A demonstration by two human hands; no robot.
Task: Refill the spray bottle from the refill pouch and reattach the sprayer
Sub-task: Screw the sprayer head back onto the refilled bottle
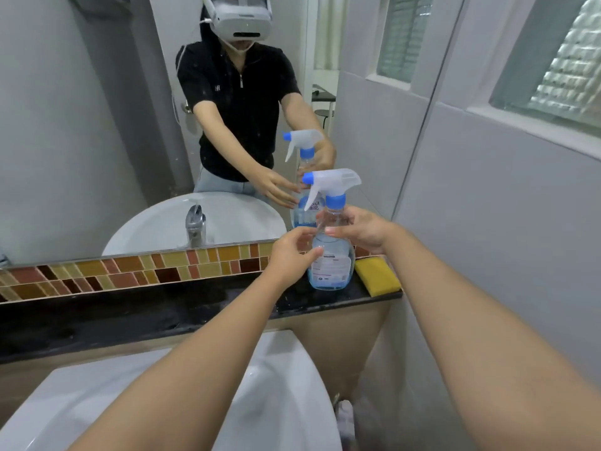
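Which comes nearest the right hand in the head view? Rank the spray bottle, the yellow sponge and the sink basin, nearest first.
1. Spray bottle: the right hand grips its neck.
2. Yellow sponge: on the dark ledge, just below and right of that hand.
3. Sink basin: lowest, under both forearms.

Both bare arms reach forward, nearly straight, toward the spray bottle (331, 252). The right hand (361, 229) grips the upper body of the bottle just below its neck, fingers and thumb curled round it from the right side. The left hand (292, 255) sits at the bottle's left side, lower down, fingers loosely bent, the thumb tip touching the bottle's label.
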